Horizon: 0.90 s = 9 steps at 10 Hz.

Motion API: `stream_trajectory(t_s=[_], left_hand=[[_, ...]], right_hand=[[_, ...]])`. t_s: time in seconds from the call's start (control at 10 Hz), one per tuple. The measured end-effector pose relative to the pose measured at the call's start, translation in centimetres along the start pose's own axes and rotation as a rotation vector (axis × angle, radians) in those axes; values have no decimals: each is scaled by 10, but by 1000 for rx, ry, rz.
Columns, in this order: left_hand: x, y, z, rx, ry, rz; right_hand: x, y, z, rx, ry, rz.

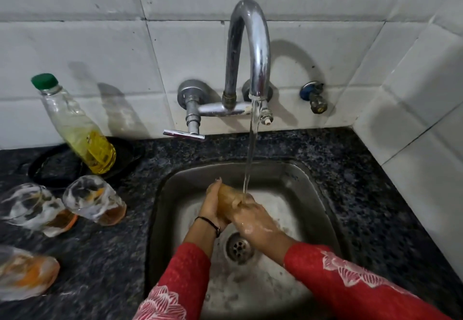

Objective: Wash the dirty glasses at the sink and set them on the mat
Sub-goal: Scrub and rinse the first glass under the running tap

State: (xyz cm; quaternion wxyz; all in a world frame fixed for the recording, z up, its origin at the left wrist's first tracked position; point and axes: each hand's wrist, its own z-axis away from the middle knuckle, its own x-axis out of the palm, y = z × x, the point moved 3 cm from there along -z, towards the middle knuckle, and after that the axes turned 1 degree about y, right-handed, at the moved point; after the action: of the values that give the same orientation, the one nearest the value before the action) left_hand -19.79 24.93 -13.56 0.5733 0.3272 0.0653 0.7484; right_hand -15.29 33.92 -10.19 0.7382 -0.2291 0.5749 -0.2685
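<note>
Two grips, one job: my left grip (211,207) and soapy right grip (253,219) are curling round an amber-stained glass (225,198) over the sink (323,194), under running tap water (251,144). Three dirty glasses (97,200) (35,209) (25,272) are sitting on the bench (120,257) to the sink's left.

Red sleeves (350,277) bear white flowers; the glass (226,200) looks amber.

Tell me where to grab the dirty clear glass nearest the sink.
Grip the dirty clear glass round its mid-wall, coming from the steel sink side: it stands upright, that flank is free, a second smeared glass crowds the other.
</note>
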Motion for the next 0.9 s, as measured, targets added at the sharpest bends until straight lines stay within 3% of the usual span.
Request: stream_trajectory(t_s=[0.1,0.2,0.3,0.4,0.5,0.6,0.7,0.8,0.9], left_hand=[[5,-5,-3,122,-73,33],[9,-8,-1,121,-68,70],[5,-2,-4,43,5,2],[0,-5,-9,-12,12,-6],[6,-13,-3,9,-85,40],[9,-17,-3,90,-67,90],[8,-12,2,59,3,66],[1,-11,1,-84,-18,61],[-1,-12,-2,-94,-71,99]], right_hand=[[-5,-26,1,158,157,-481],[9,-32,-2,412,232,-1049],[-2,-25,14,196,208,-802],[-7,-8,19,68,-7,-119],[0,-7,11,17,57,34],[5,-20,2,273,110,-517],[8,-17,10,183,128,-629],[-4,-15,19,-92,62,-115],[-22,-22,22,-194,-86,168]])
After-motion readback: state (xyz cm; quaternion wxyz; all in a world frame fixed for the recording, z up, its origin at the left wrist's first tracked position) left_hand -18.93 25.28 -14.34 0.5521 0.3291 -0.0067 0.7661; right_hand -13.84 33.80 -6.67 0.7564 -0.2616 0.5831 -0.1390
